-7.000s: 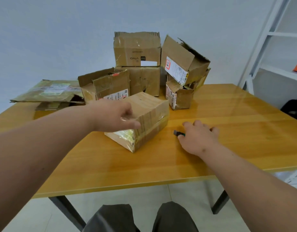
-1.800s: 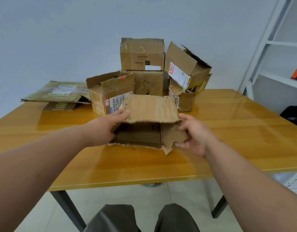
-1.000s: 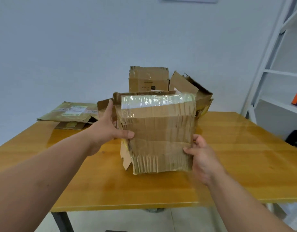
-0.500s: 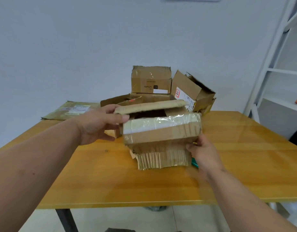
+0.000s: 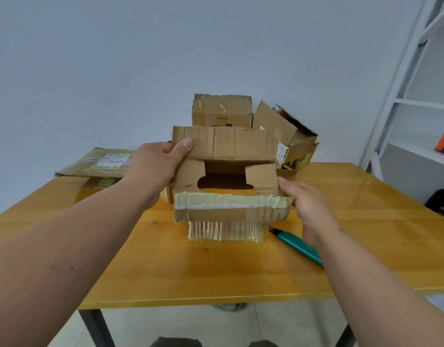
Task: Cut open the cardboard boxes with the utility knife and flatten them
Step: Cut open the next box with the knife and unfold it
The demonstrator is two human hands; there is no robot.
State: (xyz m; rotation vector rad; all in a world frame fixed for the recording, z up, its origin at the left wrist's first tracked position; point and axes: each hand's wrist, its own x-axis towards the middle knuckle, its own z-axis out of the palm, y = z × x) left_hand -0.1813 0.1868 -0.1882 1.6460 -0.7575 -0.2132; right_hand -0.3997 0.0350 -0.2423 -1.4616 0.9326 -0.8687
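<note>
- The box point(image 5: 226, 181) is up off the table point(image 5: 216, 271), top flap open. The left hand point(image 5: 156, 169) pinches that flap, thumb in front.
- The right hand point(image 5: 308, 211) just touches the taped edge with loose fingers, so the box could twist or drop.
- The knife point(image 5: 297, 246) lies right under that wrist, easy to bump.
- The tape looks stubborn, so the cardboard might tear.

Utility knife point(image 5: 294, 242) rear end behind right forearm point(image 5: 366, 279).
</note>
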